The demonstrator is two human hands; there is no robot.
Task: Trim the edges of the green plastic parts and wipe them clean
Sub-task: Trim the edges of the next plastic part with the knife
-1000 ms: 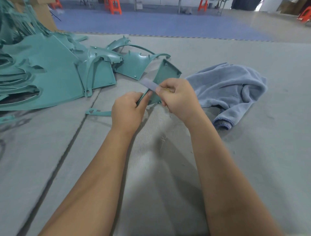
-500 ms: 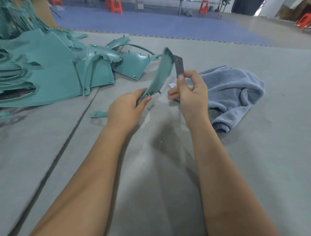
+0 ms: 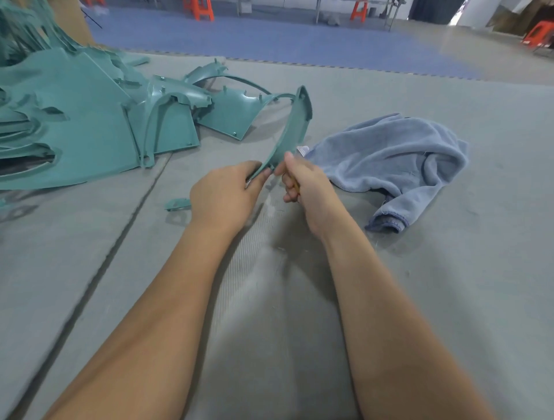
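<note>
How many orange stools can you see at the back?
4 at least: one stool left of centre, one right of centre, one at far right, and a part of one at top left. More may be out of view.

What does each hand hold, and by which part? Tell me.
The left hand pinches the green part by its lower end. The right hand grips a tool handle; its blade is hidden.

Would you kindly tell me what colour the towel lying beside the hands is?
The towel is a greyish blue, seen clearly in the head view.
</note>
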